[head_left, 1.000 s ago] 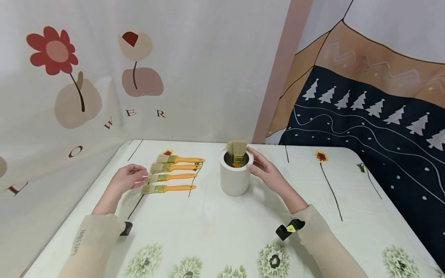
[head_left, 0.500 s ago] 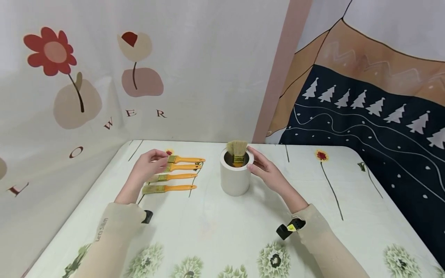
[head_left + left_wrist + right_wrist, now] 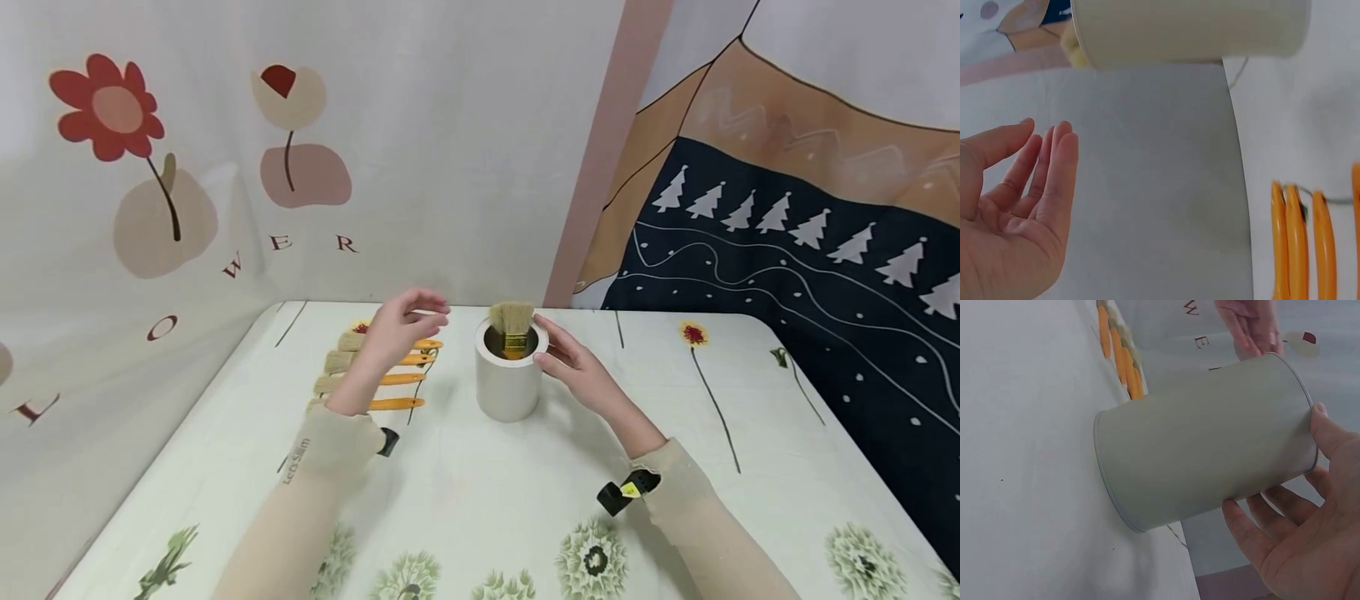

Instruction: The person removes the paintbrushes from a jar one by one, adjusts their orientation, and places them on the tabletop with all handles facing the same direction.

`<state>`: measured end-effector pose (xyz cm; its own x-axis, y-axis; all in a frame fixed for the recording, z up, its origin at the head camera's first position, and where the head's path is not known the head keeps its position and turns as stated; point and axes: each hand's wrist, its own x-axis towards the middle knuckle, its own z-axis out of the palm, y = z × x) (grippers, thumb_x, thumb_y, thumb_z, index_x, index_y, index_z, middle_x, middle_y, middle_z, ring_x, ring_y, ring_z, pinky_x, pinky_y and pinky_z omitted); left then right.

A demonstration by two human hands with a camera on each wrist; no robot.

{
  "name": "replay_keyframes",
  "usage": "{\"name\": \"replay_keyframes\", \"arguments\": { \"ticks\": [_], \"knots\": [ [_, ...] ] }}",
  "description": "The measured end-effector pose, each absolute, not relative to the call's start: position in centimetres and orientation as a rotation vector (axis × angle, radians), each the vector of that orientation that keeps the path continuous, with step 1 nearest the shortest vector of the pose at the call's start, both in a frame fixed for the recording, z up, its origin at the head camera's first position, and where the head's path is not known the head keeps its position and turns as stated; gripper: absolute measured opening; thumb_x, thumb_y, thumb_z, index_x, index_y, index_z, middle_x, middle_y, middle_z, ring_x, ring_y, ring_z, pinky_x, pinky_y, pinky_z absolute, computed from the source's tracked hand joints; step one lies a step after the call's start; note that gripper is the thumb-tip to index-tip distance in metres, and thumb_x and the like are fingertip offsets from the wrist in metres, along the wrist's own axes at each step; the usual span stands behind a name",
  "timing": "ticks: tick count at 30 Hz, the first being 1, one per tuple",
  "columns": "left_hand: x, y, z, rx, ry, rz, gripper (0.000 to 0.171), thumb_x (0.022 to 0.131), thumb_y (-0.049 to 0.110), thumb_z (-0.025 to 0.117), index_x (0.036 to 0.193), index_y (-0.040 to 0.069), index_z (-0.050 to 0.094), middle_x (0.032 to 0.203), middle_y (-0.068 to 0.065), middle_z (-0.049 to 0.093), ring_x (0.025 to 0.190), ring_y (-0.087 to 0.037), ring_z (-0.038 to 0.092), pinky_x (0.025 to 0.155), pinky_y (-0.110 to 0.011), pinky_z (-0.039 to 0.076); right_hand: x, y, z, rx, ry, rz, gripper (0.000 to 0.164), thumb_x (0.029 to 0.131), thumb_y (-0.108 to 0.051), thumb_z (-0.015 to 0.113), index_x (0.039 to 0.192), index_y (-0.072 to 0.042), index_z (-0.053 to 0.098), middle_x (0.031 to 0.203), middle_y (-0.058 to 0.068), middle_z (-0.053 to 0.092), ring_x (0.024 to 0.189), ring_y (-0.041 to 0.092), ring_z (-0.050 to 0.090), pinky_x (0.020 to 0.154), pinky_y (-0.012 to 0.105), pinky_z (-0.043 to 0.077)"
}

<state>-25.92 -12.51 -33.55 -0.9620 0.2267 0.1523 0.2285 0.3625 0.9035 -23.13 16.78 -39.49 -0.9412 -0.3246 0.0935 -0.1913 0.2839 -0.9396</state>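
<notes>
A white cylindrical canister (image 3: 507, 390) stands upright on the table, with a paintbrush (image 3: 513, 320) inside, bristles up; most of its handle is hidden. My right hand (image 3: 583, 375) holds the canister at its upper right side, thumb (image 3: 1327, 428) at the rim and fingers around the wall. Empty, my left hand (image 3: 396, 332) hangs left of the canister, thumb and fingers apart. Beneath its wrist lie several paintbrushes (image 3: 401, 404) in a row, orange handles pointing right, partly covered by the arm. Their handles (image 3: 1324, 250) also show in the left wrist view.
A white flower-printed cloth covers the table (image 3: 465, 492). A curtain (image 3: 450, 150) with flower prints hangs behind it, and a dark cloth (image 3: 750, 258) with tree prints hangs at the right. Each wrist wears a small black camera (image 3: 617, 498).
My left hand has moved from the brushes' bristle ends rightward and up toward the canister, carrying nothing. The right hand, the canister and the brushes have stayed in place.
</notes>
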Motion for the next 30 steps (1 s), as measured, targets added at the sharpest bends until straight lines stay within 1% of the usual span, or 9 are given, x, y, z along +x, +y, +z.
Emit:
{"name": "replay_keyframes", "arguments": {
  "ticks": [7,10,14,22,30],
  "knots": [
    [-26.1,-8.3,-33.1,-0.636,-2.573,-1.688,0.035,0.098,0.013,0.064,0.131,0.005,0.059,0.131,-0.014,0.065,0.117,-0.030,0.066,0.102,-0.042,0.055,-23.2,16.8,-39.3,-0.491,2.415,-1.753,0.064,0.103,-0.028,0.055,0.159,-0.025,0.024,0.166,0.009,0.023,0.149,0.036,0.032,0.115,0.054,0.040],
    [-26.1,-7.1,-33.2,-0.665,-2.584,-1.649,0.035,0.098,0.012,0.063,0.133,0.008,0.059,0.134,-0.011,0.064,0.122,-0.028,0.064,0.105,-0.043,0.053,-23.2,16.8,-39.4,-0.497,2.410,-1.753,0.064,0.104,-0.028,0.055,0.159,-0.025,0.024,0.166,0.010,0.023,0.149,0.037,0.032,0.115,0.055,0.040],
    [-26.2,-5.8,-33.5,-0.673,-2.612,-1.606,0.039,0.097,0.012,0.064,0.135,0.011,0.058,0.136,-0.009,0.063,0.126,-0.026,0.062,0.105,-0.044,0.053,-23.2,16.8,-39.4,-0.504,2.399,-1.759,0.064,0.104,-0.028,0.054,0.159,-0.024,0.024,0.166,0.011,0.024,0.149,0.037,0.033,0.114,0.055,0.040],
    [-26.2,-4.3,-33.7,-0.728,-2.631,-1.548,0.042,0.096,0.005,0.065,0.137,0.006,0.057,0.138,-0.011,0.058,0.123,-0.026,0.061,0.108,-0.034,0.051,-23.1,16.9,-39.4,-0.496,2.400,-1.753,0.064,0.104,-0.028,0.054,0.160,-0.024,0.023,0.166,0.013,0.023,0.149,0.038,0.032,0.114,0.055,0.040],
    [-25.8,-3.8,-33.5,-0.738,-2.670,-1.330,0.037,0.095,0.006,0.065,0.132,0.013,0.063,0.127,-0.009,0.060,0.109,-0.024,0.063,0.096,-0.034,0.059,-23.1,16.8,-39.4,-0.484,2.395,-1.751,0.064,0.104,-0.029,0.054,0.160,-0.025,0.022,0.165,0.015,0.023,0.149,0.038,0.031,0.114,0.055,0.040]
  ]
}}
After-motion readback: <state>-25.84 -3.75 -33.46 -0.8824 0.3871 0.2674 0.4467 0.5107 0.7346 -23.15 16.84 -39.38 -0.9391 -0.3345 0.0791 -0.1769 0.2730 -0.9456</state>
